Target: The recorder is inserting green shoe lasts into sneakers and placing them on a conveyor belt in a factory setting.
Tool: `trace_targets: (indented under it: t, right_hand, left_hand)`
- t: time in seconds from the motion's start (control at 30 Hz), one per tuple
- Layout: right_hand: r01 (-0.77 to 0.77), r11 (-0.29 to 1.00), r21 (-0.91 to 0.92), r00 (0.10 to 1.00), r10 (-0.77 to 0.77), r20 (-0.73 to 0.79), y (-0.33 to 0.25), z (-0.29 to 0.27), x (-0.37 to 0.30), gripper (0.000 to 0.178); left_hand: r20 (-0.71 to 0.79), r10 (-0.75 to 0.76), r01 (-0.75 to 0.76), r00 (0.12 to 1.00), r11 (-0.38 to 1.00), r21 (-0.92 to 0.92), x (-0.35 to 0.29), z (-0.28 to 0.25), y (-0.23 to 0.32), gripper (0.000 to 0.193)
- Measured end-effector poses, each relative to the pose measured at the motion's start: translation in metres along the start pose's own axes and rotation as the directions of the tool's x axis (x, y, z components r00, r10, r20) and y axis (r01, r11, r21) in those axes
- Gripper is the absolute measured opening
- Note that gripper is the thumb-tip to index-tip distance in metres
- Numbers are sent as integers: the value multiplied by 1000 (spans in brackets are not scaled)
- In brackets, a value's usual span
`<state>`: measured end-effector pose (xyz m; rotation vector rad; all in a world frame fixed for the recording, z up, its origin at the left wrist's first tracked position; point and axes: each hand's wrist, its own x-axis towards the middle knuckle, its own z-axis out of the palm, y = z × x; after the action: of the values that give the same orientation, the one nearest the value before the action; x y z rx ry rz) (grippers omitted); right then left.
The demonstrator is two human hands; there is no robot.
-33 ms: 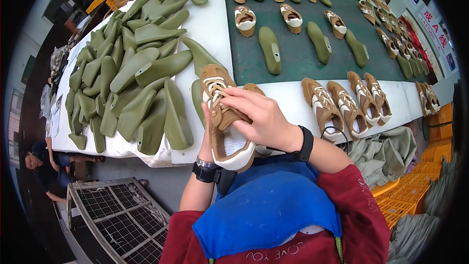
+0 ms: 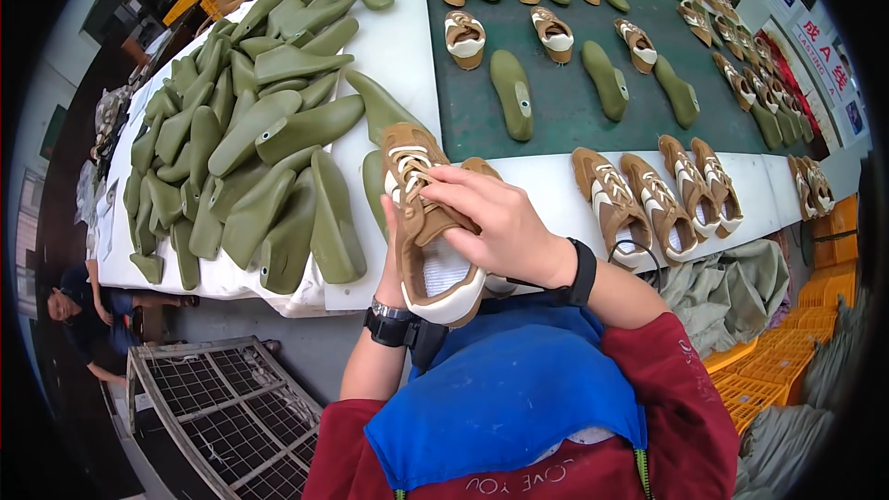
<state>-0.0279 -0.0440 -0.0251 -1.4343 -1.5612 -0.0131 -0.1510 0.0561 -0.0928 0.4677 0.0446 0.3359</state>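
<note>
Close to my body, a brown and white sneaker (image 2: 452, 293) is held tilted, its toe pointing away and its white insole showing. My left hand (image 2: 393, 259) grips it from the left side and beneath, most of its fingers hidden behind the shoe. Over the tongue, my right hand (image 2: 505, 227) has its fingers closed on the pale shoelaces (image 2: 410, 176). The fingertips partly cover what they pinch. Behind my right hand, a second sneaker (image 2: 480, 168) shows only in part. Just beyond the held shoe's toe lies a green shoe last (image 2: 380, 102).
Many green shoe lasts (image 2: 245, 130) are heaped on the white table at left. Finished-looking sneakers (image 2: 619, 204) stand along the near right edge. More shoes and lasts sit in rows on the green mat (image 2: 565, 102). A metal rack (image 2: 231, 407) stands lower left, orange crates (image 2: 759, 370) lower right.
</note>
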Motion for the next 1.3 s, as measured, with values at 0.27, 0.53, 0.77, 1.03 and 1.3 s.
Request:
trace_targets:
  t: [0.27, 0.53, 0.77, 1.03, 1.3]
  right_hand:
    - [-176, 944, -280, 984, 172, -38, 37, -79, -33, 40]
    - [-432, 801, -415, 725, 582, 369, 86, -94, -124, 51]
    - [-167, 974, -155, 874, 219, 433, 44, -36, -99, 39]
    - [-67, 958, -279, 832, 208, 514, 45, 7, -131, 38]
    - [-150, 924, -352, 858, 299, 419, 53, 1, -133, 39]
  left_hand:
    - [-380, 365, -40, 850, 763, 645, -8, -21, 8, 43]
    - [-29, 618, 253, 786, -279, 926, 3, -61, 5, 58]
    - [-193, 637, 245, 746, 7, 969, -19, -81, 4, 47]
    - [-186, 475, 217, 860, -10, 976, -51, -61, -21, 36]
    - [-155, 380, 176, 912, -19, 984, -16, -43, -34, 34]
